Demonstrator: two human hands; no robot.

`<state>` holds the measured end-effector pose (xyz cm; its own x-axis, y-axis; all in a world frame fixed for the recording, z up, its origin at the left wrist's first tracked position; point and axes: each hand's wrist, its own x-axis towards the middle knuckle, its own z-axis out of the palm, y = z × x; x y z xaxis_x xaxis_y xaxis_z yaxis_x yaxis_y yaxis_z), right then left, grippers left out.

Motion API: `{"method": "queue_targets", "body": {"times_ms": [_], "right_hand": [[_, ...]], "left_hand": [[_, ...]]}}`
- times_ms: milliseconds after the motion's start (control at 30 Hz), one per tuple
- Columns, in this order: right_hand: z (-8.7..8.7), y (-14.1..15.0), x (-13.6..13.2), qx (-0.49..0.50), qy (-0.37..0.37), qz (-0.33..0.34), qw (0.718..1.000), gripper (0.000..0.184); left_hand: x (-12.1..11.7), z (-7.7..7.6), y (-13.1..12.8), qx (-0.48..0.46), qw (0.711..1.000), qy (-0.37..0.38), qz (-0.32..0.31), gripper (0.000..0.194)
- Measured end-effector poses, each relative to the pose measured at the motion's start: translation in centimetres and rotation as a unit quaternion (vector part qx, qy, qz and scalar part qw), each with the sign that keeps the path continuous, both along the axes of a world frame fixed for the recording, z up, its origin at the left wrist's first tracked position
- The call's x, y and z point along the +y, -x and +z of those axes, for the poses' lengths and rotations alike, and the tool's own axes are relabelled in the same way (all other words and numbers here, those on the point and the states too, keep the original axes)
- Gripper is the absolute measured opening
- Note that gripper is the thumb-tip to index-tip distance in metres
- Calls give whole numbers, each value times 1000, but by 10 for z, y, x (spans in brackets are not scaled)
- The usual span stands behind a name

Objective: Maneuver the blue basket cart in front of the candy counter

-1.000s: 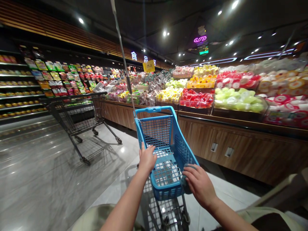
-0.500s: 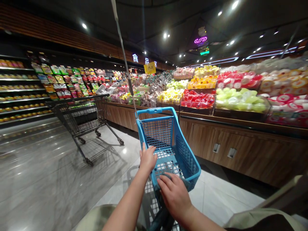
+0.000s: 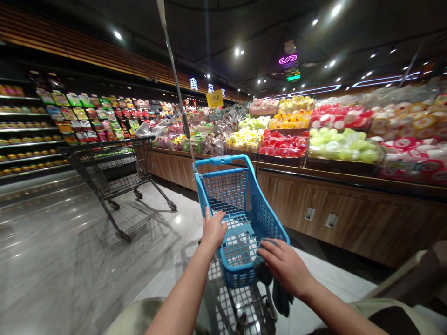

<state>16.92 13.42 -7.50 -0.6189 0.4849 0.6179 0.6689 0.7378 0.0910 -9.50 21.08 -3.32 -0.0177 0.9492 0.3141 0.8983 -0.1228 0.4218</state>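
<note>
Blue plastic shopping cart (image 3: 223, 160) sits right in front of the person, at 12 o'clock, on a wheeled frame, empty as far as visible. Left hand (image 3: 213, 230) is closed around the cart's left rim, fingers curled over. Right hand (image 3: 286, 267) is closed over the right rim, with a dark soft cloth (image 3: 281, 298) bunched under the palm and hanging down outside the basket; unclear if it is gripped or only pinned. Cart looks light and stiff, likely to roll easily; the smooth, rounded rim is the obvious place to hold, with the mesh walls seeming thinner. Cloth looks limp, so it may slip. Thin metal pole (image 3: 173, 70) rises from the cart's far left corner. Dark wire shopping cart (image 3: 111, 170) stands at 10 o'clock. Packaged-food bins (image 3: 342, 146) line 2 o'clock.
</note>
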Motion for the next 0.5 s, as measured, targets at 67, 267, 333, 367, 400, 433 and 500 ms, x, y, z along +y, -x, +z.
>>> {"method": "queue_targets", "body": {"times_ms": [67,267,333,367,400,433,500], "right_hand": [[2,-17,7,-9,-1,-3,1000,31],[4,-47,29,-12,3,36,999,31],[2,-47,31,15,8,33,999,29],[0,-44,31,31,10,26,999,28],[-1,-41,30,46,14,16,999,27],[-2,-37,29,58,17,8,998,27],[-4,-28,24,74,21,-4,997,27]], "left_hand": [[2,-2,0,5,1000,-7,-6,43],[5,-4,-4,23,999,-18,-15,44],[6,-2,-6,31,999,-14,-10,44],[6,-1,-7,36,999,-12,-5,44],[6,1,-7,40,999,-11,1,44],[6,4,-7,46,999,-10,7,45],[2,8,-8,58,998,-12,20,45]]}}
